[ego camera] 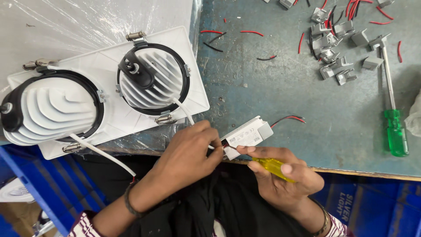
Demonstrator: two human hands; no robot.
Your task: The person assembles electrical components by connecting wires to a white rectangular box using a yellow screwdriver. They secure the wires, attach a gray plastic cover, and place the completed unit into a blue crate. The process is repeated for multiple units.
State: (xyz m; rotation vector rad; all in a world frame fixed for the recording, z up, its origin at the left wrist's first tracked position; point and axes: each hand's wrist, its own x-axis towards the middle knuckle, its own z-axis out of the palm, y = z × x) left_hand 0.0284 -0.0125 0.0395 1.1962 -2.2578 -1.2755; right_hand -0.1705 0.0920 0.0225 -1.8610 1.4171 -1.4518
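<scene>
At the near edge of the worn blue-grey table [272,101] the person's left hand [186,153] is curled with its fingertips pinched together on a thin white cable [184,109], right where the cable meets the end of a small white driver box [247,135]. The box lies flat on the table, just at its front edge, with a red and a black wire [288,118] trailing out of its far end. The right hand [280,175] is closed around the yellow handle of a screwdriver [272,168], thumb laid along the top — the tip is aimed at the near end of the box, though the fingers hide the exact spot it touches. The white cable runs back to a white double light fitting [105,92] lying face down on clear plastic sheet [66,22] at the left; its two ribbed round backs sit in black rings, side by side, and a second white cable [103,153] leaves the nearer-left one and drops off the table edge. Well apart at the right lies a green-handled screwdriver [392,118], and beyond it, at the far side, a scatter of small grey clips [335,41] mixed with short red and black wire offcuts [250,31]. Blue crates [377,202] stand below the table.
</scene>
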